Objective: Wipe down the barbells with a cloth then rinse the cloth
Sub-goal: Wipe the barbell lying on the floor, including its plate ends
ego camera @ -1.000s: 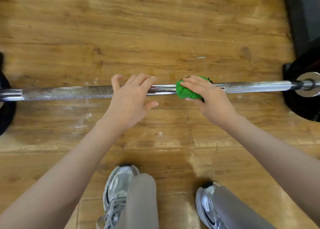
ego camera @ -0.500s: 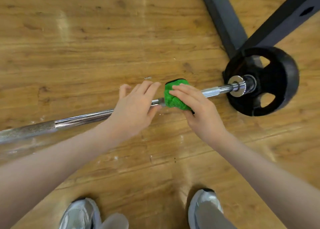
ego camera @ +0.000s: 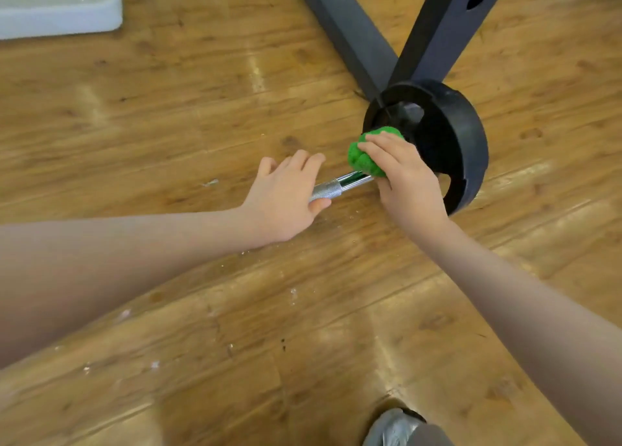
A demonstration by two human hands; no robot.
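At frame centre our left hand (ego camera: 286, 198) rests on the barbell (ego camera: 331, 188), fingers straight, thumb beneath. Just right, our right hand (ego camera: 405, 176) clamps the green cloth (ego camera: 365, 159) round the bar beside the black weight plate (ego camera: 451, 142).

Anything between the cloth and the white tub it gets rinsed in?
Nothing visible does. The right hand grips the green cloth on the bar beside the black plate; only bare wooden floor lies toward the white tub.
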